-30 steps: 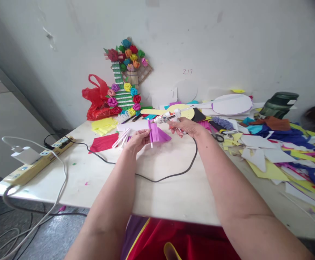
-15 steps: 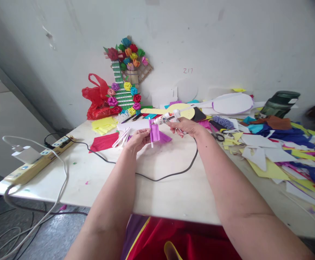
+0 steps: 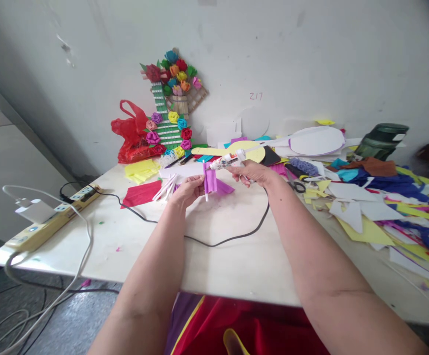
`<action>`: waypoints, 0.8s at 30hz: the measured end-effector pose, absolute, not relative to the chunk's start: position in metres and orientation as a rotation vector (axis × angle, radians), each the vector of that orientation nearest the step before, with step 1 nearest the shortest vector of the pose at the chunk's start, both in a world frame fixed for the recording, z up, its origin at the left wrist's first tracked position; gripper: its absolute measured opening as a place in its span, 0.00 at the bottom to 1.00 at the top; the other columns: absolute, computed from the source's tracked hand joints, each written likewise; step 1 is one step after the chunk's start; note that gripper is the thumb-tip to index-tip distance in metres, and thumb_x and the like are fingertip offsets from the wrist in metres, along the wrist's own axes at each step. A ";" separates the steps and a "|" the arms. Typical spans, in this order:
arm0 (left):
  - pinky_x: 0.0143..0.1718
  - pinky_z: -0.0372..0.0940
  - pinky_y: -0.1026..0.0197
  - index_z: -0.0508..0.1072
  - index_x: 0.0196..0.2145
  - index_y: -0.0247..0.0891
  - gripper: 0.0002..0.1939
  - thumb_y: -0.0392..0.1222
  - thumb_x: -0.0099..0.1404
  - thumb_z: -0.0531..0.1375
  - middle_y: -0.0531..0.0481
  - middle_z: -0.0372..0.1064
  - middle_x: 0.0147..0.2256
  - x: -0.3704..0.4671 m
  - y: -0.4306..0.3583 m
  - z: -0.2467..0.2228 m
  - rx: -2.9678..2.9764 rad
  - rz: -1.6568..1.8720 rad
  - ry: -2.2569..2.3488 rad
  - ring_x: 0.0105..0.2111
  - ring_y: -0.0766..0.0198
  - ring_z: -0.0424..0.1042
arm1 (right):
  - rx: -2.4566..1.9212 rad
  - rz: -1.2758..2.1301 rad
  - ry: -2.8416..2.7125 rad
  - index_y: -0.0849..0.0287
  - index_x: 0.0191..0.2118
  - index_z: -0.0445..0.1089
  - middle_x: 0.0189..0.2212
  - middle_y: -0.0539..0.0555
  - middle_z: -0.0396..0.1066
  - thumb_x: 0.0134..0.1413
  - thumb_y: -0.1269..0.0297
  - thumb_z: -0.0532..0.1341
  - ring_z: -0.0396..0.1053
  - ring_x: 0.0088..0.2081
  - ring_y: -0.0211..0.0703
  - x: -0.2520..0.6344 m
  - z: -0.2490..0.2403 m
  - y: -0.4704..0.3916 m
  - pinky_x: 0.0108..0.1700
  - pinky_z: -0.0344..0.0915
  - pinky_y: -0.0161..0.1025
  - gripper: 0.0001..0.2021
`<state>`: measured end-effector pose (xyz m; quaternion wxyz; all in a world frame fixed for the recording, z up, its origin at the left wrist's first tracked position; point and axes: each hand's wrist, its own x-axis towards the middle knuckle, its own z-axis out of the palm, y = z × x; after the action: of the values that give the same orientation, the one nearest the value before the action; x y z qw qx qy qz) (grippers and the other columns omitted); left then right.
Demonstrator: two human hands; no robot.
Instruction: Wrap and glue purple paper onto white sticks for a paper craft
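Note:
My left hand [image 3: 191,191] pinches a thin white paper stick [image 3: 207,198] with a strip of purple crepe paper [image 3: 212,182] lying along it. The stick stands roughly upright above the table. Closed around the handle of a white hot glue gun [image 3: 228,160] is my right hand [image 3: 250,172]. The gun's nozzle points left and is at the upper part of the purple paper; whether it touches cannot be told. More purple paper [image 3: 224,187] shows behind the strip. Left of my left hand lie several white paper sticks [image 3: 166,187] and a piece of red crepe paper [image 3: 140,195].
A black cord [image 3: 214,245] loops across the table to a power strip [image 3: 51,222] at left. Paper scraps [image 3: 369,207], scissors [image 3: 297,185] and a dark green bottle [image 3: 382,141] fill the right. Paper-flower crafts [image 3: 168,130] and a red plastic bag [image 3: 131,133] stand against the wall.
Almost nothing differs. Both hands, the stick with its purple paper and the glue gun keep nearly the same positions; the view has shifted very slightly.

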<state>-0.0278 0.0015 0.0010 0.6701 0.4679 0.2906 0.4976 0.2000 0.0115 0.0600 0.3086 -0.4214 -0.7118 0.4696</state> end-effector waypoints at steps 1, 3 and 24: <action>0.28 0.66 0.65 0.70 0.27 0.29 0.05 0.35 0.57 0.58 0.48 0.69 0.22 -0.028 0.001 0.001 1.057 1.121 0.649 0.22 0.68 0.69 | -1.115 1.244 -1.880 0.62 0.25 0.63 0.19 0.50 0.64 0.40 0.47 0.63 0.52 0.12 0.26 0.200 0.060 0.012 0.12 0.50 0.29 0.21; 0.27 0.66 0.66 0.70 0.27 0.29 0.05 0.35 0.57 0.58 0.48 0.68 0.22 -0.028 0.001 0.002 1.060 1.120 0.644 0.21 0.68 0.69 | -1.110 1.252 -1.881 0.62 0.25 0.63 0.19 0.50 0.64 0.40 0.47 0.63 0.52 0.12 0.26 0.201 0.059 0.012 0.12 0.50 0.29 0.21; 0.26 0.65 0.65 0.68 0.25 0.30 0.06 0.37 0.56 0.59 0.48 0.67 0.20 -0.026 -0.003 0.004 1.107 1.092 0.626 0.20 0.67 0.68 | -1.116 1.234 -1.848 0.62 0.22 0.61 0.16 0.48 0.61 0.39 0.46 0.63 0.52 0.12 0.27 0.201 0.057 0.014 0.11 0.51 0.30 0.21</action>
<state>-0.0262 -0.0027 0.0036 0.6690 0.4909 0.2777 0.4841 0.2005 0.0135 0.0573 0.3219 -0.4249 -0.7037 0.4698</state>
